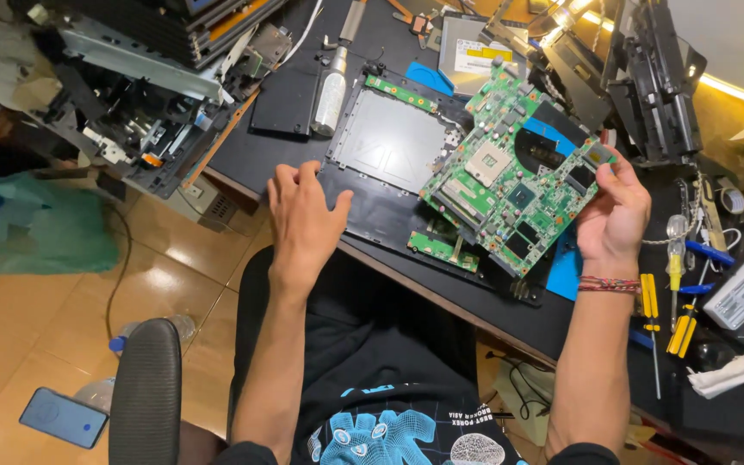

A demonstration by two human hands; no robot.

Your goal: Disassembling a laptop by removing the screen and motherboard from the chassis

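My right hand (615, 213) grips the right edge of a green laptop motherboard (510, 176) and holds it tilted above the black laptop base (389, 146). The board carries a square processor socket, several chips and a round cut-out. My left hand (303, 220) rests with fingers spread on the front left corner of the laptop base, holding nothing. A small green daughter board (443, 248) lies in the base under the motherboard's lower edge. A red thread bracelet sits on my right wrist.
A stripped printer chassis (131, 112) overhangs the desk's left end. Yellow-handled screwdrivers (652, 301) lie at the right, near a white cloth (729, 375). An optical drive (475, 52) sits at the back. On the floor are a phone (64, 418), a bottle and a chair armrest (146, 387).
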